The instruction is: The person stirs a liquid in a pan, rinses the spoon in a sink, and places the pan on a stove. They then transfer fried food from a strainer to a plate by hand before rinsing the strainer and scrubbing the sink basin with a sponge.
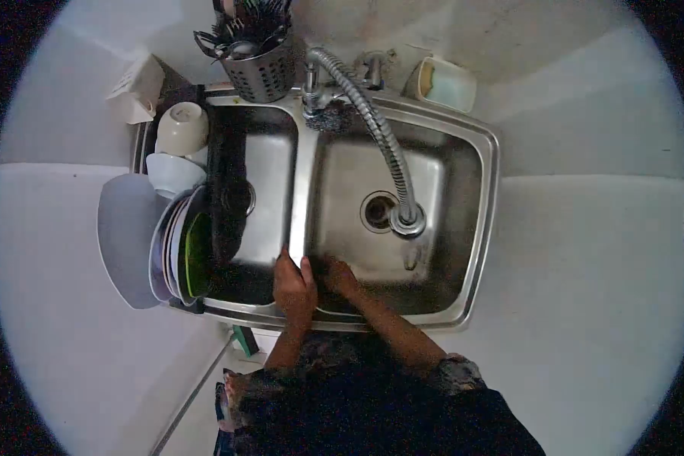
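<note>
My left hand [294,287] is over the front end of the metal divider [302,205] between the two basins, its thumb raised apart from the fingers; whether it grips anything cannot be made out. Just to its right, my right hand [339,277] reaches into the front left corner of the right basin [452,258]. Its fingers are dark and blurred, and anything in them is hidden. The flexible faucet hose [380,129] arches over the right basin, and its spray head [407,220] hangs beside the drain [378,211].
Plates [176,251] and a green dish [197,254] stand in a rack left of the left basin [270,167], with white bowls [175,173] behind. A perforated utensil holder [260,76] is at the back. A soap tray [448,85] sits back right.
</note>
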Demonstrator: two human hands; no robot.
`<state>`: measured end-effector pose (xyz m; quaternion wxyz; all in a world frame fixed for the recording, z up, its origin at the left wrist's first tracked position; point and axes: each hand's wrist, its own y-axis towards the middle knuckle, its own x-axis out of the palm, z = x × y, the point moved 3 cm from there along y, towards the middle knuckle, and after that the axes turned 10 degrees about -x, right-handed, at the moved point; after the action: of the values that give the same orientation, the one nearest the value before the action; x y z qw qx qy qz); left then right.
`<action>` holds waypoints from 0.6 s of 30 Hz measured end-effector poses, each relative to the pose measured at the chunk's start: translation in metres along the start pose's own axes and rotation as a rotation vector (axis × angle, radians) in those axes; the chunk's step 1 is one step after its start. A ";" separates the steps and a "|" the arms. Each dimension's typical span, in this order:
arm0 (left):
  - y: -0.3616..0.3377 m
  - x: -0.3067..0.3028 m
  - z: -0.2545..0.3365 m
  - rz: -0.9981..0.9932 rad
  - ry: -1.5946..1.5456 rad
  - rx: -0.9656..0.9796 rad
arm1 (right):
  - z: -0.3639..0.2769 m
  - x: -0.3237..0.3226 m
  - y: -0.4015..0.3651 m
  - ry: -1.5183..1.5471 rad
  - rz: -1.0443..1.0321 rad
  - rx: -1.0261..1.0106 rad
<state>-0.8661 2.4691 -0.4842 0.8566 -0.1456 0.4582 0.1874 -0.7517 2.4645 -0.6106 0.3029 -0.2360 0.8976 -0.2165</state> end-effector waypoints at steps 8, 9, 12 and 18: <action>0.000 -0.006 0.008 0.003 -0.002 0.001 | 0.085 -0.139 -0.126 -0.479 -0.431 -0.093; -0.003 0.000 0.001 -0.026 0.154 -0.086 | 0.150 -0.150 -0.134 -0.732 -0.553 -0.101; -0.001 0.001 -0.002 -0.030 0.109 -0.033 | 0.191 -0.179 -0.124 -1.034 -0.489 -0.146; -0.001 -0.001 -0.004 0.008 0.093 0.030 | 0.133 -0.218 -0.058 -1.140 0.107 -0.426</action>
<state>-0.8693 2.4665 -0.4849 0.8358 -0.1393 0.5008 0.1768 -0.4949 2.5063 -0.5794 0.6923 -0.3250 0.6281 0.1438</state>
